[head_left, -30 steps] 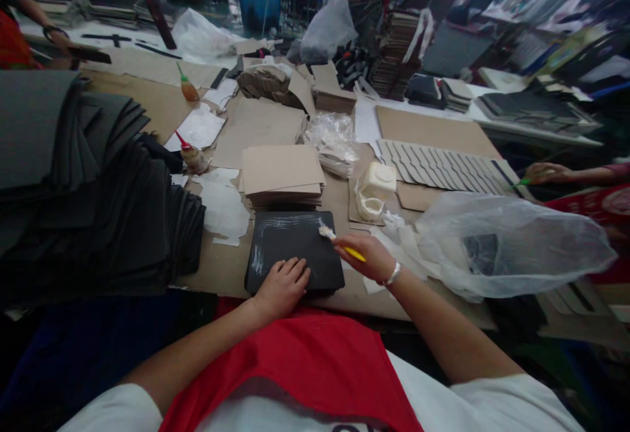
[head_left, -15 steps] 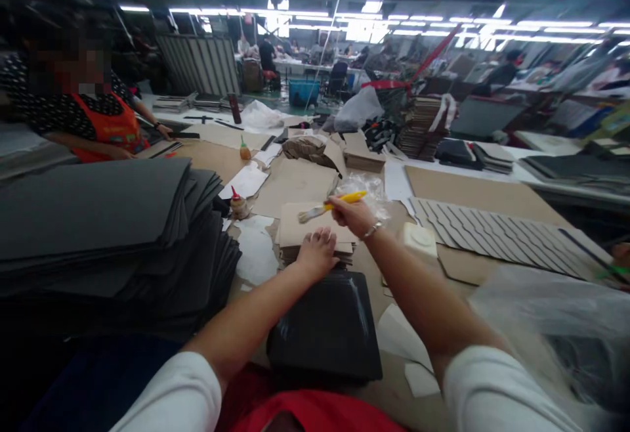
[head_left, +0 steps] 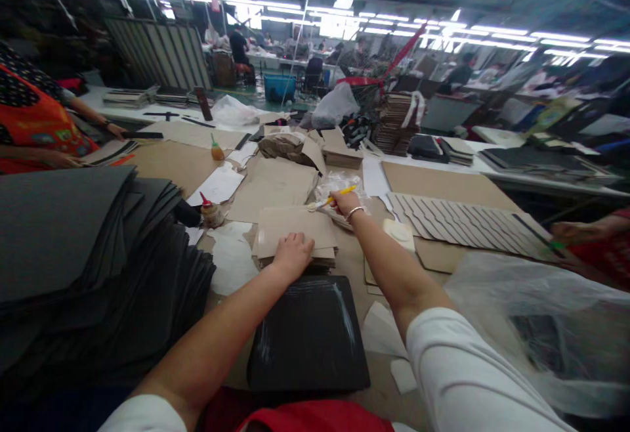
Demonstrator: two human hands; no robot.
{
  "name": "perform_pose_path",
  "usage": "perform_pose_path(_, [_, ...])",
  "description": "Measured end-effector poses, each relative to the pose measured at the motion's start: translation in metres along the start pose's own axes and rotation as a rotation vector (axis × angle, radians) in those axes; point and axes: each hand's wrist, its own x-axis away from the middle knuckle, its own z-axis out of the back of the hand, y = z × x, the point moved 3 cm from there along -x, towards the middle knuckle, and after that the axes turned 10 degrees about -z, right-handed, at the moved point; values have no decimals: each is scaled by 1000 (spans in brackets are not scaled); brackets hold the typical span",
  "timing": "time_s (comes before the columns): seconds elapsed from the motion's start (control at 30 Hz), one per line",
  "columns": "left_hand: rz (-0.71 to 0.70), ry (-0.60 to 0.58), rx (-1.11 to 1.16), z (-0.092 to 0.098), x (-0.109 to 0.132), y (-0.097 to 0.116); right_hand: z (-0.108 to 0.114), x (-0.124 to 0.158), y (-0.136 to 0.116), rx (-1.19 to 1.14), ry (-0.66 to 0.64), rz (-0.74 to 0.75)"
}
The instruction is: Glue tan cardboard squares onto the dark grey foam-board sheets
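My right hand (head_left: 344, 203) grips a yellow-handled paintbrush (head_left: 348, 190), its bristles at the far right part of the top board. Beneath it is a stack of tan cardboard pieces (head_left: 283, 222). My left hand (head_left: 294, 251) lies on the near side of that stack, fingers extended and pressing on the top sheet. Closer to me sits a black panel pile (head_left: 310, 333) with whitish smears along its left and right sides.
Dark grey sheets (head_left: 63, 222) are piled high at the left. A red-capped glue bottle (head_left: 211, 212) and a green-tipped bottle (head_left: 217, 151) stand beyond. Ribbed strips (head_left: 462, 222) and clear plastic (head_left: 541, 314) lie right. A co-worker in an orange apron (head_left: 39, 117) is at far left.
The view has turned to the right, so the scene sits further left. The brush has moved from the middle of the top board to its far right part. My left hand stays on the stack.
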Motion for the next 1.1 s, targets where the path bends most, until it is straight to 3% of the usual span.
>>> perform_pose_path(0.1, [-59, -67, 19, 7, -8, -6, 34, 24, 13, 84, 34, 126])
perform_pose_path(0.3, [-130, -103, -16, 13, -10, -8, 37, 128, 48, 816, -177, 790])
perform_pose_path(0.4, [-167, -127, -46, 13, -9, -6, 52, 174, 64, 934, -246, 914])
perform_pose_path(0.5, [-198, -177, -56, 15, -10, -7, 76, 199, 65, 718, -195, 889])
perform_pose_path(0.63, [-244, -276, -64, 21, -13, -13, 101, 207, 61, 124, 30, 600])
perform_pose_path(0.8, [-265, -356, -53, 27, -13, -25, 87, 201, 69, -289, 97, 351])
perform_pose_path(0.93, [-245, -331, -32, 31, -18, -28, 59, 194, 79, -217, 67, 361])
perform_pose_path(1.1, [-167, -215, 2, 47, -25, -24, 20, 198, 79, 204, 181, 580])
